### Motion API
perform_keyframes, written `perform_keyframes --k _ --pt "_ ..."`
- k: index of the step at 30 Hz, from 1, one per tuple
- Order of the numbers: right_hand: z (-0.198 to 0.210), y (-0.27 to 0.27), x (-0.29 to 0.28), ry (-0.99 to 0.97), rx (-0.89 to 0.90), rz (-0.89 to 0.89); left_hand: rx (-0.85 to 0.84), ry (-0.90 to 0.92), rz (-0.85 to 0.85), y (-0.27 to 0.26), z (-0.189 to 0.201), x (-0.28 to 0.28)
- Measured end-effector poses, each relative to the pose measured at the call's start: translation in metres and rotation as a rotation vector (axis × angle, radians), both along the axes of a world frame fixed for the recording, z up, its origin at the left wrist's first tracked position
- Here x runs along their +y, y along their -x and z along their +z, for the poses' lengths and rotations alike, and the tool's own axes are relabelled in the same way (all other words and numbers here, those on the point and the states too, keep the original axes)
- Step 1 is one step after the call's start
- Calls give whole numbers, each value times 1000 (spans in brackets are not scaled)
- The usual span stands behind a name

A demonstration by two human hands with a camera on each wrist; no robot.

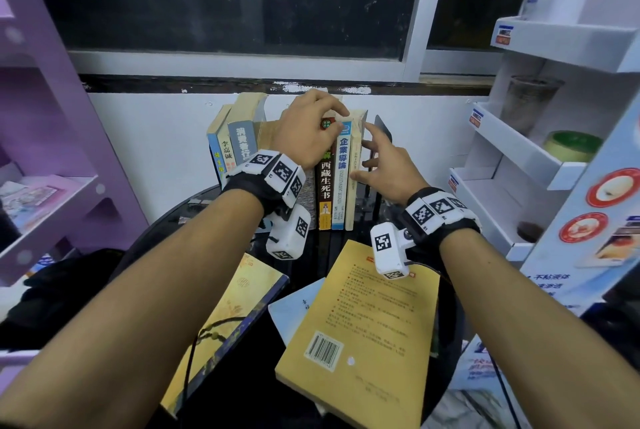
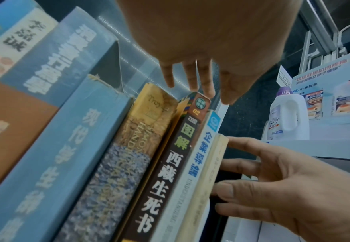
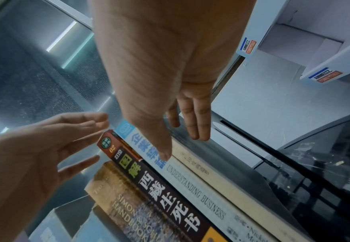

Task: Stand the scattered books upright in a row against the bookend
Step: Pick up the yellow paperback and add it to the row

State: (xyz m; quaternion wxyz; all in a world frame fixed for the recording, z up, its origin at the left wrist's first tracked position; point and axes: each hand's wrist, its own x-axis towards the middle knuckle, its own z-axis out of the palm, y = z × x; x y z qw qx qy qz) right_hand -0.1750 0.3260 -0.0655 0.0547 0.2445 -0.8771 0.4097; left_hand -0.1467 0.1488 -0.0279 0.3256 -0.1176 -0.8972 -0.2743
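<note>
At frame centre, the released left hand (image 1: pixel 308 131) is steadying the upright row's tops while the released right hand (image 1: pixel 384 165) is pressing the cream book (image 1: pixel 355 169), long axis vertical, leftward, with the bookend (image 1: pixel 383 127) just right.

**Readable text on the book row**

I read everything off the dark spine (image 1: pixel 325 186): "西藏生死书", "图解" and "02" above. Just right, blue-white spine (image 3: pixel 192 185): "企業導論", "UNDERSTANDING BUSINESS". Just left, tan spine (image 3: pixel 126 211): "SIMON", "HANDBOOK". Further left, blue spine (image 2: pixel 66 157): "现代学生". Far right, shelf tags (image 3: pixel 248 45): "AMMELTZ".
</note>
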Motion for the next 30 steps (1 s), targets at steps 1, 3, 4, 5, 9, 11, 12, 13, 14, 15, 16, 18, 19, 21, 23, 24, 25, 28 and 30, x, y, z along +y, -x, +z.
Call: perform_keyframes --k 1,3,4,5,9,11,12,13,14,15,16,18,19,21,23,24,25,28,30 --pt "0 -2 3 -7 -3 -13 33 -34 3 -5 -2 2" --pt "-2 -7 8 -16 -17 -37 82 -102 9 -15 -6 7" --pt "-3 -10 11 -23 -22 -46 92 -122 14 -21 -8 10" --pt "-4 -13 14 -34 -24 -53 90 -133 15 -25 -11 13" --pt "-9 -25 30 -101 -64 -85 9 -221 -84 -38 -28 23" --pt "-13 -33 37 -129 -136 -76 -64 -230 -108 -46 -37 30" --pt "-15 -38 41 -144 -172 -70 -113 -234 -112 -49 -43 34" --pt "-18 -42 44 -162 -202 -68 -177 -242 -117 -52 -49 37" --pt "-21 -46 48 -183 -227 -70 -246 -252 -120 -55 -55 40" --pt "-25 -50 51 -207 -251 -72 -316 -260 -117 -56 -61 42" --pt "-31 -52 55 -233 -277 -78 -380 -259 -104 -58 -67 45" --pt "-42 -56 61 -271 -328 -92 -511 -224 -72 -60 -78 48" --pt "-48 -58 64 -282 -360 -101 -586 -206 -63 -61 -83 50" --pt "-57 -61 71 -300 -424 -115 -736 -194 -57 -63 -92 53" --pt "-63 -64 77 -318 -468 -123 -852 -180 -41 -63 -100 55" --pt "-67 -65 80 -327 -482 -123 -899 -168 -25 -62 -103 55" --pt "-69 -66 83 -334 -496 -120 -942 -153 -5 -63 -106 55" --pt "-78 -70 89 -371 -525 -125 -1046 -125 28 -64 -113 58" --pt "-81 -71 92 -391 -517 -138 -1073 -126 30 -65 -117 60"
